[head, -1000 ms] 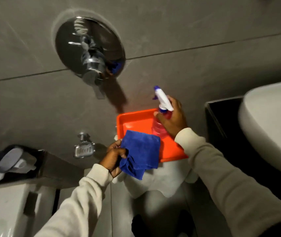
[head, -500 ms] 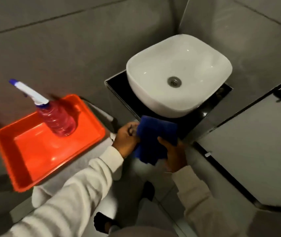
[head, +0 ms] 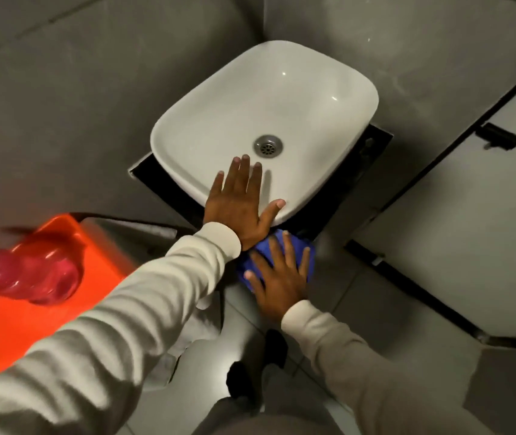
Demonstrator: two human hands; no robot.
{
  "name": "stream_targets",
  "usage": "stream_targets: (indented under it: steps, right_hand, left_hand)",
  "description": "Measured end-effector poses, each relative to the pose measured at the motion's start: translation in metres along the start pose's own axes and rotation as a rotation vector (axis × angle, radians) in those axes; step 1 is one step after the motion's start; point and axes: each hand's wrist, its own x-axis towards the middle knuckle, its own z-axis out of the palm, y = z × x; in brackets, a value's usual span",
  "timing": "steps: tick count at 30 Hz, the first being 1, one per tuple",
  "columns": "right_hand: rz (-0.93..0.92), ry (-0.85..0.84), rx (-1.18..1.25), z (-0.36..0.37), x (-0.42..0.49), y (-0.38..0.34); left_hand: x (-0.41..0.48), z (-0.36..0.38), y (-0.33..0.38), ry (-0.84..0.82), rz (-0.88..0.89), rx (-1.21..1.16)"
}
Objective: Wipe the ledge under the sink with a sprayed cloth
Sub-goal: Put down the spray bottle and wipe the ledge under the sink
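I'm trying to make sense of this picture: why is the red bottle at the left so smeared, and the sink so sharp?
Head view: the spray bottle and orange tray near the left edge are streaked by motion blur; the white sink is crisp, with small glare spots; the lines of the walls bow from the wide-angle lens.
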Motion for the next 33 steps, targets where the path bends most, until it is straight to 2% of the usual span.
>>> stream_targets:
  steps: [3,5,7,8,10,13,14,16,18,20,22,25,26,30,33]
  right_hand:
    - [-0.186,-0.057,-0.144,0.006,0.009,0.031]
    - [-0.113,-0.058,-0.101,0.005,0.017,0.052]
    - [0.142,-0.044,0.025,0.006,0.024,0.058]
    - [0.209,-0.035,0.063,0.009,0.025,0.054]
    - [0.151,-0.041,0.056,0.015,0.021,0.046]
    - [-0.103,-0.081,0.004,0.006,0.016,0.079]
    - [-0.117,-0.067,-0.004,0.002,0.021,0.093]
    - [0.042,-0.037,0.023,-0.008,0.04,0.114]
    - [0.232,0.003,0.038,-0.009,0.06,0.112]
    - [0.279,0.029,0.023,-0.007,0.067,0.1]
    - [0.141,0.042,0.029,-0.004,0.064,0.106]
    - [-0.118,-0.033,-0.004,-0.011,0.066,0.152]
    - [-0.119,-0.032,-0.022,-0.016,0.076,0.173]
    - [0.087,-0.028,0.027,-0.036,0.135,0.227]
    - [0.074,-0.032,0.039,-0.037,0.146,0.233]
  left_hand:
    - [0.014,0.005,0.008,-0.016,0.082,0.068]
    - [0.02,0.006,0.008,-0.026,0.123,0.067]
    - [0.027,0.007,0.007,-0.023,0.127,0.045]
    - [0.028,0.009,0.007,-0.018,0.132,0.045]
    - [0.029,0.01,0.007,-0.017,0.147,0.046]
    - [0.031,0.008,0.011,-0.015,0.136,0.035]
    - [0.029,0.008,0.013,-0.016,0.127,0.025]
    - [0.031,0.012,0.027,-0.004,0.108,0.017]
    - [0.036,0.015,0.042,0.011,0.074,-0.004]
    - [0.045,0.018,0.056,-0.002,0.025,-0.016]
    - [0.061,0.021,0.072,-0.016,-0.021,-0.018]
    - [0.087,0.024,0.097,-0.032,-0.112,-0.03]
    - [0.097,0.025,0.105,-0.038,-0.148,-0.037]
    - [0.112,0.029,0.117,-0.037,-0.273,-0.019]
    - [0.116,0.029,0.119,-0.015,-0.325,0.013]
